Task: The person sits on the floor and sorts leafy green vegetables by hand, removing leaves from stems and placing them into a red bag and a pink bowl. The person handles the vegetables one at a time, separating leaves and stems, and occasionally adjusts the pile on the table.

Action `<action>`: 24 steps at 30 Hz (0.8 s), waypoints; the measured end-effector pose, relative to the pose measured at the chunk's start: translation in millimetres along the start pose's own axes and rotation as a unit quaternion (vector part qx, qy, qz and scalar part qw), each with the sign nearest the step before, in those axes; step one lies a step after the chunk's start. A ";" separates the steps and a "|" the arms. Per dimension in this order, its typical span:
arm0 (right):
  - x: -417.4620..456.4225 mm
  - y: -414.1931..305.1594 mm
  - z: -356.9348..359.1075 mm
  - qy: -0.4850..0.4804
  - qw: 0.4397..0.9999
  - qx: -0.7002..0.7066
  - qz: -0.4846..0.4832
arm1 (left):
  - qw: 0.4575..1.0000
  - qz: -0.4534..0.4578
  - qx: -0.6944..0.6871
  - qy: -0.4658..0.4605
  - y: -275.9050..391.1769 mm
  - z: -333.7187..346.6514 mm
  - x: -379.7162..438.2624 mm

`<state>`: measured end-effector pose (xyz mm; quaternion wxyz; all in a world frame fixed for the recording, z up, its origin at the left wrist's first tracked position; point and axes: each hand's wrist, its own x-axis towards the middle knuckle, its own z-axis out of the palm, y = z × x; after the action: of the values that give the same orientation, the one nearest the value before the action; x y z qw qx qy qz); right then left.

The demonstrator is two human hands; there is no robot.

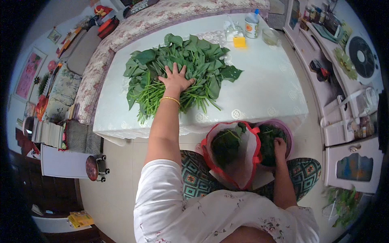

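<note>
My left hand (177, 79) rests palm down on a big heap of leafy greens (194, 57), its fingers spread. The cut green stems (149, 98) of the heap point toward me, and some leaves have small holes. My right hand (280, 148) is at a purple plastic basin (290, 133) by my right knee, its fingers curled at dark leaves (267, 136) inside. Whether the fingers grip a leaf is hidden. Between my knees stands an open white bag with a red rim (205, 152), holding more dark green leaves (226, 145).
The low table has a white patterned cloth (258, 94). At its far right are a can (251, 26), a glass bowl (270, 37) and a yellow block-shaped item (239, 42). A floral-covered sofa (146, 25) borders the table. White cabinets (349, 164) line the right side.
</note>
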<state>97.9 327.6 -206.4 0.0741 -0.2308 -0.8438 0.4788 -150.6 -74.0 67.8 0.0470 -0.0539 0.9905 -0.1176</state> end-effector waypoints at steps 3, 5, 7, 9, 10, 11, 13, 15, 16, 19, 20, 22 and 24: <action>2.0 -6.7 -5.0 0.024 0.997 -0.042 -0.061 | 0.999 0.007 -0.022 0.029 -13.8 11.4 8.1; -3.6 -23.1 -11.3 0.077 0.987 -0.079 -0.116 | 0.998 0.021 -0.042 0.037 -13.4 -2.9 1.9; -20.9 -76.6 -22.9 0.104 0.968 -0.128 -0.190 | 0.996 0.037 -0.043 0.074 -24.8 -8.6 -2.0; -32.1 -104.8 -29.0 0.122 0.949 -0.130 -0.259 | 0.991 0.059 -0.039 0.114 -23.4 -21.3 -6.0; -40.3 -122.6 -31.6 0.121 0.945 -0.116 -0.280 | 0.983 0.089 -0.041 0.158 -26.6 -23.3 -11.9; -45.5 -135.6 -32.6 0.123 0.939 -0.103 -0.303 | 0.970 0.119 -0.046 0.206 -28.1 -27.1 -16.0; -59.2 -142.6 -25.4 0.040 0.950 -0.060 -0.305 | 0.889 0.175 -0.055 0.419 -13.9 -28.4 -54.6; -71.2 -148.5 -14.7 -0.075 0.958 -0.023 -0.277 | 0.842 0.272 -0.185 0.428 6.5 -17.7 -100.8; -77.6 -152.1 -8.3 -0.150 0.957 -0.011 -0.247 | 0.858 0.306 -0.231 0.341 16.7 -7.9 -125.3; -96.0 -164.6 27.5 -0.207 0.966 0.090 -0.123 | 0.878 0.359 -0.285 0.138 34.3 35.5 -164.7; -98.5 -166.1 39.9 -0.193 0.969 0.132 -0.075 | 0.890 0.338 -0.280 0.122 36.5 53.1 -165.0; -91.9 -174.2 58.7 -0.166 0.959 0.214 0.088 | 0.915 0.288 -0.269 0.089 36.1 71.1 -165.3; -80.7 -176.1 72.8 -0.176 0.924 0.261 0.216 | 0.897 0.290 -0.313 0.117 32.8 76.4 -157.9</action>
<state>87.8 157.5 -88.9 -0.1229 -0.2921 -0.6182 0.7194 10.7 -41.1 -1.3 -0.0568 0.2378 0.9462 0.2120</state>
